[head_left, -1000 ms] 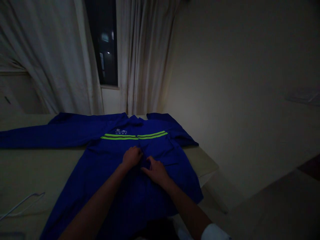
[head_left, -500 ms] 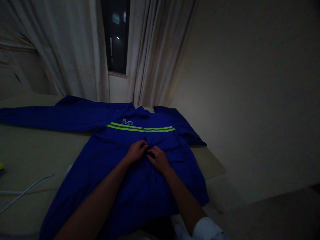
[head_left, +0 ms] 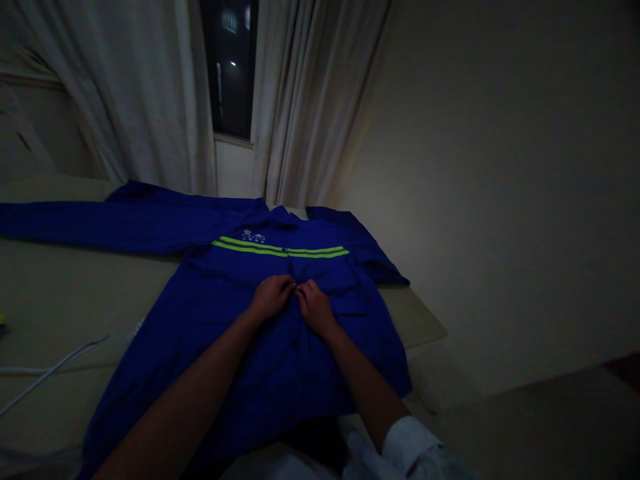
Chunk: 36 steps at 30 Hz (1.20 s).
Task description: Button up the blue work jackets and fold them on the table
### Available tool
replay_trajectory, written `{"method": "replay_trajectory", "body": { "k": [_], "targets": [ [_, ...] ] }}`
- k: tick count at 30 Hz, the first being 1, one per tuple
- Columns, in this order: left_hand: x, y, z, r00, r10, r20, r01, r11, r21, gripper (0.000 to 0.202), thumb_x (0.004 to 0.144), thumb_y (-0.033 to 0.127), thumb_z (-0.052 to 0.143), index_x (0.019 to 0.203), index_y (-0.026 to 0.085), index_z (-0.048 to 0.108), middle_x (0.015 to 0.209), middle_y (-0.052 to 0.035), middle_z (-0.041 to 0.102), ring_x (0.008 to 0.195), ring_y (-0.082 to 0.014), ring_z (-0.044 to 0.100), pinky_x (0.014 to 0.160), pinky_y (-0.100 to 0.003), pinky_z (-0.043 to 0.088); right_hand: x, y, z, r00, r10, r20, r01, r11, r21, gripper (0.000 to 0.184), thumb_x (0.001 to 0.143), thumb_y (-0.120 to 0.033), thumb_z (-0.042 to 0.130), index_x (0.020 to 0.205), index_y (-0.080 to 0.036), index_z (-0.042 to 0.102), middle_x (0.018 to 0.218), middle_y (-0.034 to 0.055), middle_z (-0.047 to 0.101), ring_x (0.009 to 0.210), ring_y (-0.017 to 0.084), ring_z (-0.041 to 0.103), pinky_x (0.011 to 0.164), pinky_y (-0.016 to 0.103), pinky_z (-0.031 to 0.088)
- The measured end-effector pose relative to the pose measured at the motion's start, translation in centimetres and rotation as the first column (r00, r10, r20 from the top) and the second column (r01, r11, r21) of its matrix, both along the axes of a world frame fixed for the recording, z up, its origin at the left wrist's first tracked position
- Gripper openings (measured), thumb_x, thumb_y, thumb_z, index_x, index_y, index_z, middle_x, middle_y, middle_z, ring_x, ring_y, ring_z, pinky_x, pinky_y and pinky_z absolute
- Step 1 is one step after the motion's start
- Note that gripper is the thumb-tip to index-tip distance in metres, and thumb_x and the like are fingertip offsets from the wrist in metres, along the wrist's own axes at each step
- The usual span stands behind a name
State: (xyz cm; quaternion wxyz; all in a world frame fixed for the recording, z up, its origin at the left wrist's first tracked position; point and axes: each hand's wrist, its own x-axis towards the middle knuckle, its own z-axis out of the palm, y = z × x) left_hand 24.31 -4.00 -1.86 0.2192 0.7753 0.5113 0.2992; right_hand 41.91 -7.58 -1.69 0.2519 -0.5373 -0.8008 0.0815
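Observation:
A blue work jacket (head_left: 240, 380) lies front up, with a yellow-green striped band across its chest and a pale logo above the band. Below the band, at the front opening, my left hand (head_left: 273, 295) pinches the cloth edge with closed fingers. My right hand (head_left: 315, 307) is close beside it, its fingertips also closed on the front edge. The fingertips of both hands nearly meet. Whether a button lies between them is too dark to tell. One sleeve stretches far to the left; the other is folded back at the right.
The jacket rests on a pale table (head_left: 140, 287) whose right corner shows. White cables (head_left: 60, 367) lie at the left, near a yellow item (head_left: 3, 320) at the frame's edge. Behind are curtains (head_left: 150, 100), a dark window (head_left: 230, 73) and a bare wall (head_left: 500, 200).
My right hand has shifted slightly up and its fingers have drawn nearer to the left hand's at the front edge. The view has tilted a little, so the jacket appears slightly higher.

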Motion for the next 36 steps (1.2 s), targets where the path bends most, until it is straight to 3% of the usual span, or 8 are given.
{"method": "replay_trajectory", "body": {
  "k": [7, 12, 18, 25, 28, 30, 33, 36],
  "targets": [
    [0.4, -0.5, 0.2, 1.0, 0.021, -0.01, -0.02, 0.995, 0.099, 0.023, 0.102, 0.031, 0.053, 0.098, 0.021, 0.074, 0.096, -0.0093, 0.076, 0.099, -0.0268, 0.067, 0.09, -0.036, 0.042, 0.1, 0.5, -0.1, 0.994, 0.016, -0.106, -0.016, 1.0, 0.001, 0.016, 0.106, -0.022, 0.052, 0.101, -0.021, 0.067, 0.103, 0.0058, 0.065, 0.099, 0.019, 0.063, 0.091, 0.03, 0.048],
    [0.6, -0.4, 0.2, 0.998, 0.028, 0.058, -0.035, 0.993, 0.116, 0.025, 0.103, 0.032, 0.052, 0.099, 0.019, 0.074, 0.098, -0.0095, 0.077, 0.095, -0.0249, 0.069, 0.084, -0.034, 0.045, 0.1, 0.4, -0.1, 0.993, 0.036, -0.114, -0.031, 0.999, 0.039, 0.015, 0.104, -0.021, 0.054, 0.102, -0.02, 0.069, 0.102, 0.0058, 0.065, 0.098, 0.019, 0.063, 0.09, 0.03, 0.048],
    [1.1, -0.3, 0.4, 0.989, 0.015, 0.146, -0.034, 0.991, 0.126, 0.027, 0.099, 0.035, 0.054, 0.097, 0.019, 0.075, 0.102, -0.0109, 0.079, 0.097, -0.0282, 0.071, 0.088, -0.037, 0.048, 0.3, 0.5, -0.3, 0.953, -0.062, -0.298, 0.099, 0.989, 0.112, 0.003, 0.094, -0.022, 0.069, 0.091, -0.02, 0.069, 0.091, 0.0027, 0.065, 0.084, 0.018, 0.063, 0.08, 0.029, 0.05],
    [1.0, -0.1, 0.7, 0.962, -0.026, 0.271, 0.013, 0.999, 0.052, 0.031, 0.096, 0.044, 0.053, 0.095, 0.022, 0.075, 0.099, -0.0084, 0.079, 0.094, -0.0264, 0.071, 0.085, -0.036, 0.05, 0.4, 0.6, 0.4, 0.913, -0.075, -0.402, 0.129, 0.986, 0.11, 0.01, 0.087, -0.02, 0.076, 0.085, -0.021, 0.066, 0.085, 0.0001, 0.061, 0.072, 0.016, 0.057, 0.071, 0.028, 0.048],
    [0.6, 0.1, 1.3, 0.939, -0.08, 0.335, 0.092, 0.996, -0.02, 0.037, 0.094, 0.05, 0.053, 0.093, 0.02, 0.075, 0.095, -0.0082, 0.079, 0.092, -0.0256, 0.072, 0.083, -0.035, 0.052, 0.5, -1.1, 1.7, 0.907, -0.039, -0.42, 0.096, 0.989, 0.115, 0.012, 0.087, -0.022, 0.079, 0.092, -0.02, 0.068, 0.09, 0.0005, 0.062, 0.072, 0.015, 0.055, 0.07, 0.028, 0.048],
    [0.4, 0.0, 1.7, 0.918, -0.134, 0.372, 0.177, 0.981, -0.082, 0.042, 0.09, 0.056, 0.057, 0.097, 0.018, 0.075, 0.096, -0.0086, 0.079, 0.089, -0.0249, 0.072, 0.08, -0.034, 0.055, 1.0, -3.3, 2.4, 0.932, 0.066, -0.357, -0.042, 0.996, 0.075, 0.016, 0.086, -0.022, 0.081, 0.096, -0.021, 0.069, 0.096, 0.0013, 0.063, 0.078, 0.016, 0.059, 0.075, 0.029, 0.05],
    [0.3, -0.4, 1.8, 0.889, -0.186, 0.418, 0.289, 0.937, -0.196, 0.057, 0.084, 0.065, 0.064, 0.111, 0.016, 0.072, 0.102, -0.0095, 0.079, 0.084, -0.0234, 0.074, 0.071, -0.032, 0.058, 2.1, -7.2, 2.9, 0.947, 0.231, -0.224, -0.25, 0.966, -0.064, 0.023, 0.084, -0.028, 0.086, 0.101, -0.023, 0.073, 0.108, 0.0031, 0.065, 0.098, 0.019, 0.064, 0.089, 0.032, 0.052],
    [0.1, -0.9, 1.7, 0.896, -0.21, 0.392, 0.352, 0.873, -0.337, 0.061, 0.078, 0.074, 0.068, 0.087, 0.014, 0.072, 0.078, -0.0098, 0.076, 0.064, -0.0219, 0.071, 0.056, -0.03, 0.054, 2.9, -10.0, 2.5, 0.961, 0.199, -0.192, -0.226, 0.966, -0.128, 0.018, 0.085, -0.026, 0.085, 0.1, -0.024, 0.074, 0.109, 0.0044, 0.067, 0.105, 0.021, 0.066, 0.094, 0.035, 0.051]
  ]
}}
